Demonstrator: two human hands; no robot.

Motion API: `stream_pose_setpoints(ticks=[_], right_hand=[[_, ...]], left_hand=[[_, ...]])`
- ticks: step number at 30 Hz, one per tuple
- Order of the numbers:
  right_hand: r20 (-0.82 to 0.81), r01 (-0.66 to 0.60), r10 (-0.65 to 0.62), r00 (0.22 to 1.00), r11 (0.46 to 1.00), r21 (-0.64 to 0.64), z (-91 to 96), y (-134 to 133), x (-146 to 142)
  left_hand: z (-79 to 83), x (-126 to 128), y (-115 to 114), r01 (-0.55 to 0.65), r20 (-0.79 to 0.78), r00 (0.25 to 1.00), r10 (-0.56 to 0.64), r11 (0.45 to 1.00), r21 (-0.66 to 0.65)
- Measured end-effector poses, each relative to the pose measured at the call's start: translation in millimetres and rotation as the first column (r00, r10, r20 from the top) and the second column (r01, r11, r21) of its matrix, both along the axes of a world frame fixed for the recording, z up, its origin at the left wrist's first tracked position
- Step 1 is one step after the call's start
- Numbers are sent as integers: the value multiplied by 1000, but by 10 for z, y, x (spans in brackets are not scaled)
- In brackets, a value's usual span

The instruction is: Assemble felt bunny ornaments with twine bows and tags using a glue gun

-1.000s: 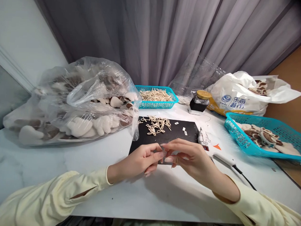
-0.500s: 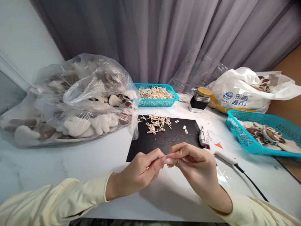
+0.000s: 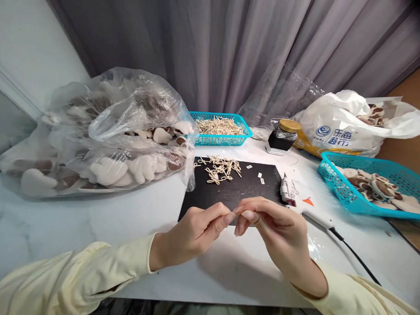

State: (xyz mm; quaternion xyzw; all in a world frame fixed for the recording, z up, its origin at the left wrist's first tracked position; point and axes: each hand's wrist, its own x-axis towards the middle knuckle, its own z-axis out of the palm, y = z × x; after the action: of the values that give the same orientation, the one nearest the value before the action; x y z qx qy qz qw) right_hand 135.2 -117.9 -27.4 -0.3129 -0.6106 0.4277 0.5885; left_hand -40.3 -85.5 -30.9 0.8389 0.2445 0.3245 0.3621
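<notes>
My left hand (image 3: 197, 230) is closed in a pinch, thumb pressed against the bent forefinger; whatever it grips is hidden. Facing it, my right hand (image 3: 276, 228) has its fingers curled and its thumb close to the forefinger, the tips meeting or almost meeting the left fingertips. Anything between them is too small to make out. Both hands are above the near edge of a black mat (image 3: 208, 194). On that mat lie several small cream cord bows (image 3: 223, 169) and a few tiny white labels (image 3: 260, 176).
A glue gun (image 3: 288, 192) with a black cable lies right of the mat, beside an orange scrap (image 3: 308, 201). Behind stand a blue basket of cord pieces (image 3: 227, 140) and a gold-lidded jar (image 3: 283, 137). Plastic bag (image 3: 110, 140) left; printed bag (image 3: 338, 130) and blue basket (image 3: 353, 199) right.
My right thumb and fingers have loosened and drawn slightly away from the left fingertips. My left hand keeps its pinch. The whole view has shifted slightly.
</notes>
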Motion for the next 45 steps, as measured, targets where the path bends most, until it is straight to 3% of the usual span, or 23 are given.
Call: stream_pose_setpoints(ticks=[10, 17, 22, 29, 36, 41, 45], right_hand=[[-62, -157, 145, 987, 933, -323, 24, 101, 47], [-31, -211, 225, 974, 849, -483, 48, 223, 151], [-8, -199, 219, 976, 867, -457, 44, 231, 161], [241, -146, 217, 946, 948, -282, -28, 170, 106], [333, -257, 396, 856, 884, -389, -34, 207, 191], [477, -163, 278, 834, 950, -268, -37, 188, 140], [502, -69, 156, 851, 980, -187, -78, 194, 70]], left_hand=[[-36, -30, 67, 24, -119, 993, 10, 958, 284], [-58, -57, 123, 52, -250, 968, 29, 949, 311], [-49, -77, 120, 22, -252, 966, 63, 946, 322], [4, -44, 100, 27, -299, 954, 30, 982, 186], [48, -53, 86, 77, -347, 936, -57, 996, 42], [56, -48, 69, 44, -350, 935, -64, 997, -63], [88, -40, 80, -7, -326, 945, -37, 991, -131]])
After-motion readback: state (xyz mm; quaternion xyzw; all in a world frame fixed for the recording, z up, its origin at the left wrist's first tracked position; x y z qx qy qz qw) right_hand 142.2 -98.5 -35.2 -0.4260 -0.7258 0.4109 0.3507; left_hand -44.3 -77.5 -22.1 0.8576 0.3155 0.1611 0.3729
